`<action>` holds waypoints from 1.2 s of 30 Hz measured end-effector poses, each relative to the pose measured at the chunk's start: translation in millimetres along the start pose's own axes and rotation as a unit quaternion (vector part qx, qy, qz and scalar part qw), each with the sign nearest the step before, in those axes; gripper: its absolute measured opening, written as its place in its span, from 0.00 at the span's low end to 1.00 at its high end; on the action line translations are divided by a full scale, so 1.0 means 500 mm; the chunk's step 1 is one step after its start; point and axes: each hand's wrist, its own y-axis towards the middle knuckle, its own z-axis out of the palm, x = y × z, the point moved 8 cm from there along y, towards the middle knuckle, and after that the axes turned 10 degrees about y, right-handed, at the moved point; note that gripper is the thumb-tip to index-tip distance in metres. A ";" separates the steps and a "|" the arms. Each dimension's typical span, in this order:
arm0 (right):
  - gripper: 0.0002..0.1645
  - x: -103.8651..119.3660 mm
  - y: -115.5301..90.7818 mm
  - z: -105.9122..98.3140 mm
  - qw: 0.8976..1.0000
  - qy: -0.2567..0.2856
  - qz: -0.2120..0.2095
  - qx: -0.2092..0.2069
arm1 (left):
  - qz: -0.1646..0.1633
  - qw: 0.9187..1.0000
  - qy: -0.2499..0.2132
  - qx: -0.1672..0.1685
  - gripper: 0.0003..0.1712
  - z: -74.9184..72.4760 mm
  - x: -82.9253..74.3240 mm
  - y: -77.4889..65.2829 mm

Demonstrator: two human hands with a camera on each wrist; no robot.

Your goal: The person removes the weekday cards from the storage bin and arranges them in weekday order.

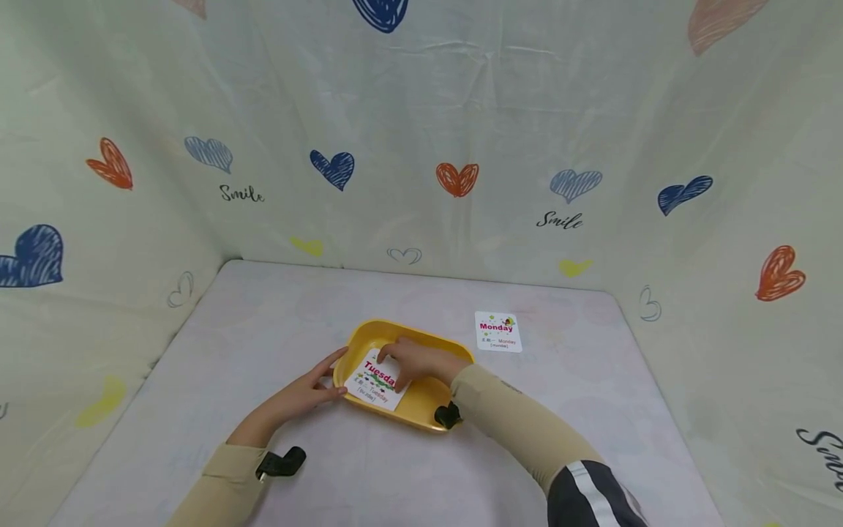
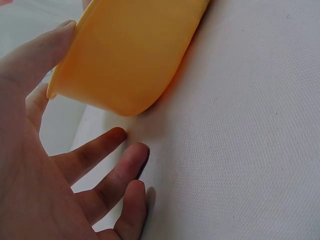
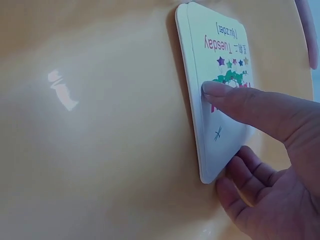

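A yellow tray (image 1: 421, 402) sits on the table with a small stack of white cards in its left part. On top lies the Tuesday card (image 1: 372, 388), printed with stars and leaves. My right hand (image 1: 416, 359) reaches into the tray and grips these cards at their edges; in the right wrist view the thumb lies on the face of the Tuesday card (image 3: 200, 135), other fingertips at its far edge. My left hand (image 1: 299, 395) holds the tray's left end by thumb and index finger at the rim, its other fingers spread near the tabletop in the left wrist view.
A Monday card (image 1: 498, 344) lies face up on the white table (image 1: 283, 307), right of the tray and further back. A curtain (image 1: 395, 95) printed with hearts hangs behind and along both sides. Dark wrist-camera mounts (image 1: 281, 462) stick out from the sleeves.
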 end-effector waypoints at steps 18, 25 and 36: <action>0.26 0.023 -0.004 -0.007 0.999 -0.033 -0.007 -0.010 | -0.002 1.000 -0.002 0.000 0.46 -0.001 -0.007 -0.003; 0.21 0.029 -0.010 -0.026 0.999 -0.008 -0.025 -0.019 | 0.002 1.000 -0.002 0.002 0.47 -0.001 -0.006 0.000; 0.19 0.013 -0.011 -0.049 0.996 0.075 -0.037 -0.027 | 0.006 1.000 -0.002 0.001 0.47 -0.001 -0.005 0.001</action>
